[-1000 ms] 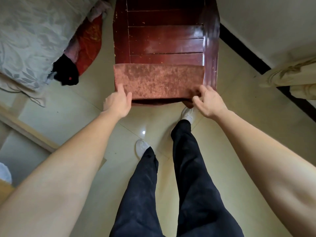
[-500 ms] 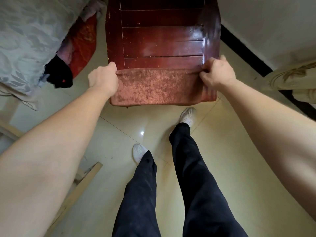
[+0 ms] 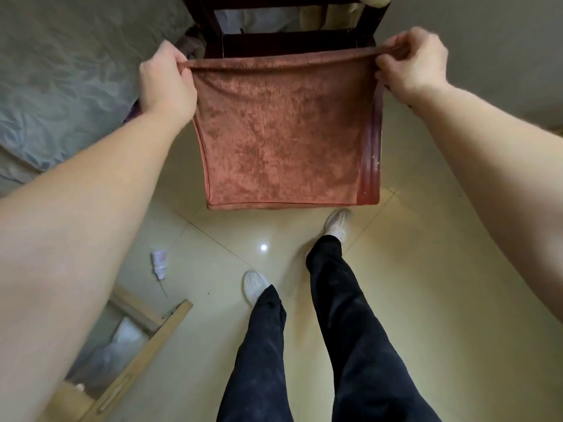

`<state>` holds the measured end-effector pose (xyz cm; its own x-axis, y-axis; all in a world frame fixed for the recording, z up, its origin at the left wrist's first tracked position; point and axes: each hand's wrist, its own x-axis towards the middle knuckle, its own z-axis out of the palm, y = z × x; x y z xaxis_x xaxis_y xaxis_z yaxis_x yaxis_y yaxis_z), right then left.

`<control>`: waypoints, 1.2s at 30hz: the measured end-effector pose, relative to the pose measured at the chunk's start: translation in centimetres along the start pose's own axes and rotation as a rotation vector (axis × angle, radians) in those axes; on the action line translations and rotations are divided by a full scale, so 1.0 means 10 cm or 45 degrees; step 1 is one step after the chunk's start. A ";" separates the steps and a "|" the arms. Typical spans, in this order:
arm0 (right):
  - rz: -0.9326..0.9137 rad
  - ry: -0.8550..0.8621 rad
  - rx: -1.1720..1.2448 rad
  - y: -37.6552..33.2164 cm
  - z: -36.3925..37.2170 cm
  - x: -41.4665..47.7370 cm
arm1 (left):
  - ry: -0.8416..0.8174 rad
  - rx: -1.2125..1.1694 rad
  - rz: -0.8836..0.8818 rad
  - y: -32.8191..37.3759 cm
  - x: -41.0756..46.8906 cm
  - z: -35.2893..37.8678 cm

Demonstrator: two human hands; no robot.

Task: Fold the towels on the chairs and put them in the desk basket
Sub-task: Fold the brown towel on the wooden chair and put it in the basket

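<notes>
1. The towel (image 3: 283, 132) is stretching out over the chair (image 3: 370, 166) seat, at 12 o'clock from the feet; whether its lower half is resting on the seat or hanging clear, I cannot tell
2. The left hand (image 3: 166, 83) is pinching the 10 o'clock corner, fingers curled over the hem; the right hand (image 3: 411, 63) is pinching the 2 o'clock corner likewise
3. Both are pulling the top edge taut, probably to square the cloth for a clean fold
4. A bed (image 3: 61, 86) is lying at 9 o'clock, a small bottle (image 3: 159, 263) at 7 o'clock; the basket is not showing
</notes>
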<state>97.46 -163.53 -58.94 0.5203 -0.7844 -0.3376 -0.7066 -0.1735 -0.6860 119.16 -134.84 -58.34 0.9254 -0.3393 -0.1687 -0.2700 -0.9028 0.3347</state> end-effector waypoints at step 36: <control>0.629 -0.119 -0.229 0.55 0.64 -0.76 | -0.522 0.057 -0.491 -0.41 -0.70 0.65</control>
<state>92.68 -154.76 -64.28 0.1395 -0.7435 -0.6541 -0.9450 0.0973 -0.3122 112.06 -130.49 -64.61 0.7825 -0.0495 -0.6207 0.0478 -0.9891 0.1391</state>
